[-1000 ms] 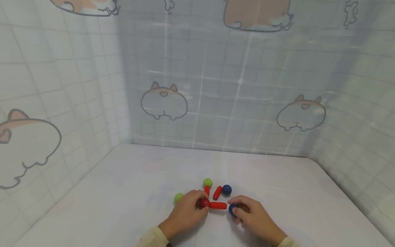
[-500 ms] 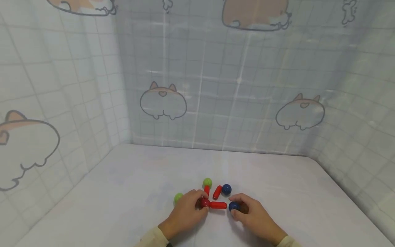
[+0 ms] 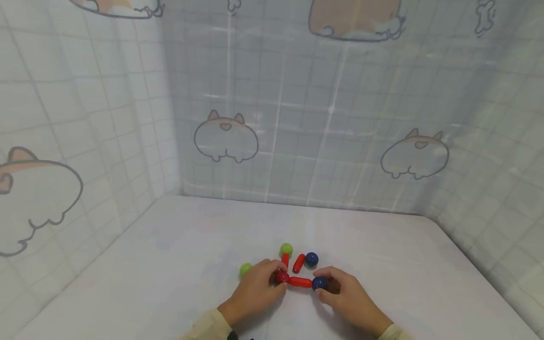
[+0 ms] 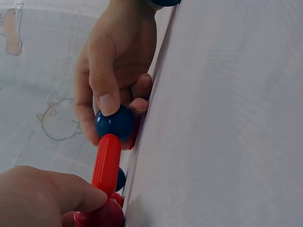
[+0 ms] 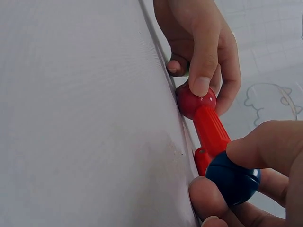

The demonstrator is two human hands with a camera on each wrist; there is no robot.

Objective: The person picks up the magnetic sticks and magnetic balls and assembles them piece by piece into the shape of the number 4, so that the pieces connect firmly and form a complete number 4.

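Note:
My left hand [image 3: 256, 289] pinches a dark red ball [image 3: 282, 277] between thumb and fingers. From that ball a red ribbed rod [image 3: 301, 282] runs to the right. At its other end sits a dark blue ball [image 3: 319, 284], gripped by my right hand [image 3: 351, 296]. The right wrist view shows the rod [image 5: 211, 130] meeting both the red ball [image 5: 196, 100] and the blue ball [image 5: 233, 178]. A second red rod [image 3: 285, 260] points away from the red ball toward a light green ball [image 3: 286, 250]. My left hand partly covers another green ball [image 3: 246, 269].
Behind the held pieces, a loose-looking red rod [image 3: 299, 263] lies slanted beside another blue ball [image 3: 312, 259]. All stand on a white tabletop [image 3: 204, 236], with cloth walls printed with dogs [image 3: 226, 139] at the back and sides.
My right hand has brought the blue ball slightly left, closing the gap to the end of the red rod. The left hand keeps its hold on the red ball.

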